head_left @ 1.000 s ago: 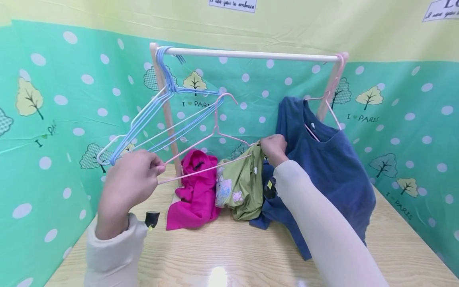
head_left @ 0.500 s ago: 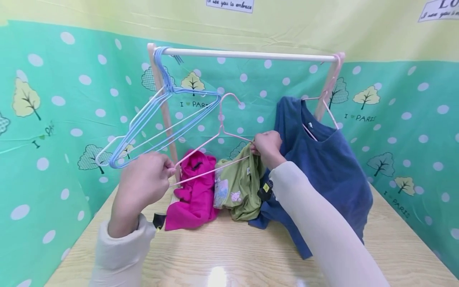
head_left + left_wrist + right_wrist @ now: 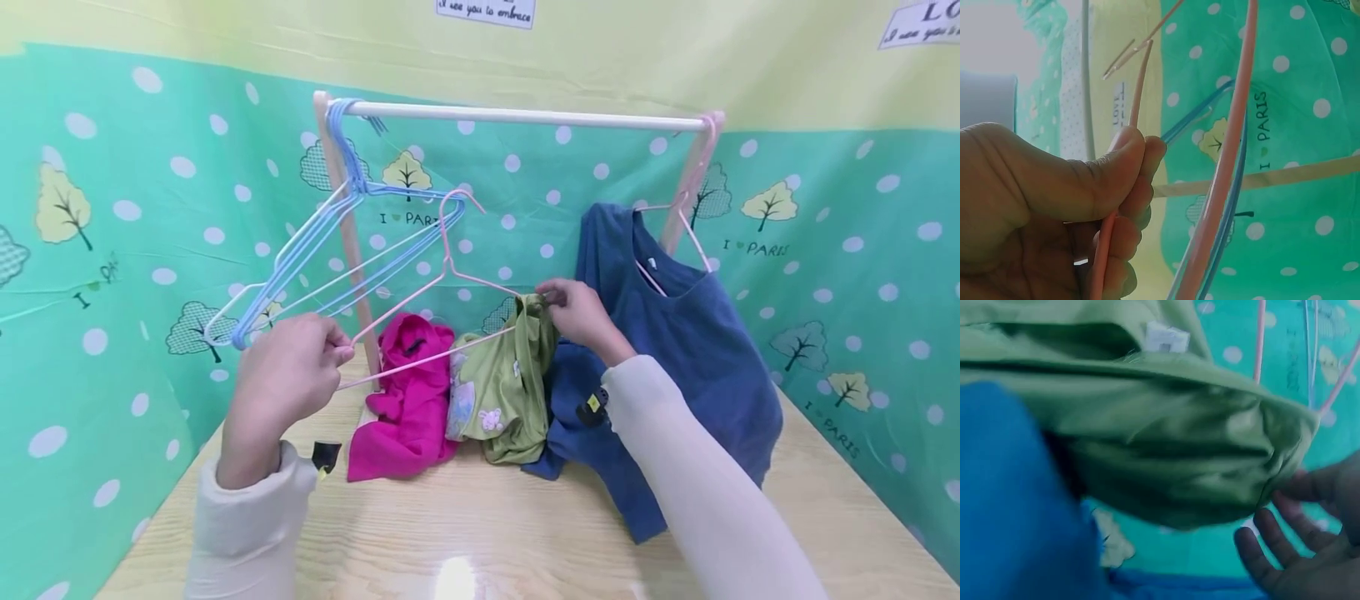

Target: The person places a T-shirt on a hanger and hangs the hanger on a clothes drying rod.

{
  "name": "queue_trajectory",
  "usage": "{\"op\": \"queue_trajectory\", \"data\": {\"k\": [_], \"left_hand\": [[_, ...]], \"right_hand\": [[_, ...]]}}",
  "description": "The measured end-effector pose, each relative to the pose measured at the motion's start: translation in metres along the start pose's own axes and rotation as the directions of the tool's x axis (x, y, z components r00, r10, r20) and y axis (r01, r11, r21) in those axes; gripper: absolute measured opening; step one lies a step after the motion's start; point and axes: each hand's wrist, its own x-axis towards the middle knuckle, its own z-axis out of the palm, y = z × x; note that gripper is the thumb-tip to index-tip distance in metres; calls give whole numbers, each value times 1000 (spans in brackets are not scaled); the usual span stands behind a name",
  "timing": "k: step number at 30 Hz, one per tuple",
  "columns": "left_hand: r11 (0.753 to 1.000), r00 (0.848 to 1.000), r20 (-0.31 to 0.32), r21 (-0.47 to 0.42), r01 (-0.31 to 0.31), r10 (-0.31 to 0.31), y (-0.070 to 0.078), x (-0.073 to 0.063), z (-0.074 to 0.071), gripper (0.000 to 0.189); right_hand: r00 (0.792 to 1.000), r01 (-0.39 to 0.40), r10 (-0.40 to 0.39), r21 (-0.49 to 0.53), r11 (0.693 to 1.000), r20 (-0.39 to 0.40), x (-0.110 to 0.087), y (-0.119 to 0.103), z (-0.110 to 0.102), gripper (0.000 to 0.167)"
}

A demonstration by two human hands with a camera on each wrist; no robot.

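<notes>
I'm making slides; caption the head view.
Left hand gripping a pink hanger, right hand pinching a green garment at the hanger's other end.

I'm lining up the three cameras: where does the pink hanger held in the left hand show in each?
Head: pink hanger just left of centre, meeting the green garment.
Left wrist: one bar pinched by the left hand, another right of it.
Right wrist: two bars, upper right.
Shared landmark: polka-dot curtain.
</notes>
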Motion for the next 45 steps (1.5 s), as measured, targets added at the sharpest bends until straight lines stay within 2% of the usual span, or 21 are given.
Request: {"op": "queue_trajectory", "data": {"k": [4,7,12,15,18,20,24,29,33,40,45], "left_hand": [[1000,1000,-2,1,1,-1,0,1,2,7],[1000,1000,-17,2,-6,6,1,1,3,7],[1000,998,-56,16,-14,15,-1,0,0,6],[1000,999,-49,14,-9,10,-3,0,-2,7],[1000,999,-35,9,-3,4,-4,0,-4,8],[1000,999,-39,11,0,0,-5,0,-6,9],[1000,998,-55,21,6,-4,-6,0,-7,8],[1000,997,-77,16,-7,8,-5,0,-5,7],[1000,996,-82,21,-21,22,-4,1,0,7],[999,996,-74,15,-50,51,0,5,9,7],[999,996,-81,-5,-44,43,1,6,7,7]], "right_hand": [[994,103,-105,-92,990,-23,-6,18,8,38],[979,175,-187,-149,973,-76,-7,19,15,42],[933,285,-331,-269,920,-143,-4,9,22,26],[902,322,-398,-356,877,-167,-4,5,24,14],[884,356,-441,-390,849,-154,-5,5,21,14],[883,378,-450,-368,850,-132,-6,6,17,16],[891,412,-447,-273,869,-77,-7,8,11,17],[880,452,-472,-209,867,-53,-6,8,7,18],[870,470,-487,-169,866,-79,-7,1,9,19],[854,494,-499,-72,866,-147,-11,-27,12,20],[863,460,-465,-72,885,-198,-14,-30,7,21]]}}
